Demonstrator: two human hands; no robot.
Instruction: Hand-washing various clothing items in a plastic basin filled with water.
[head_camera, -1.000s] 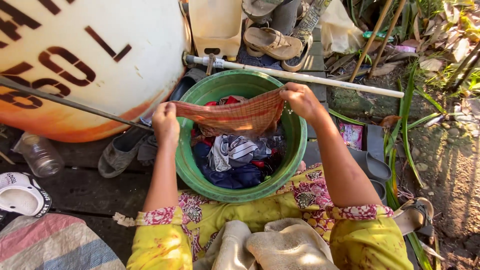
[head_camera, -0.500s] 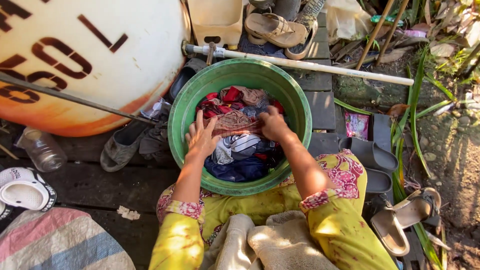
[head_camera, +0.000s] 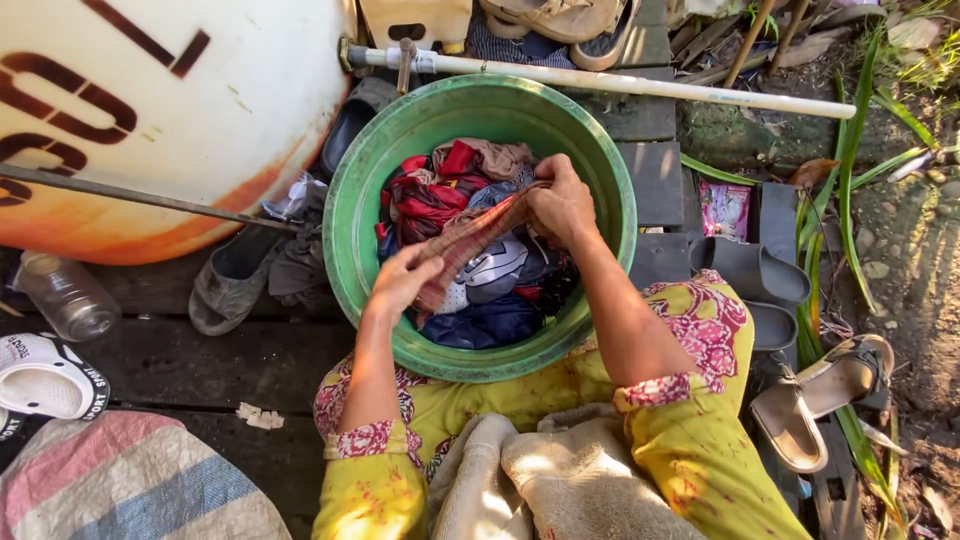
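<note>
- head view: a green basin (head_camera: 345, 230) of wet clothes sits on dark boards.
- a checked reddish cloth (head_camera: 470, 240) stretches over the basin's pile, between both hands.
- left hand (head_camera: 400, 285), at the basin's near side, is closed on the cloth's lower end.
- right hand (head_camera: 562, 205), over the basin's middle, is clenched on its upper end.

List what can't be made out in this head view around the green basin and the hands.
- Bottom of the round green plastic basin: hidden under the heap of wet clothes.
- Fingertips of the left hand and right hand: wrapped in the twisted red checked cloth.
- Big white and orange tank: cut off by the top and left edges.
- Clear plastic bottle: contents unclear.
</note>
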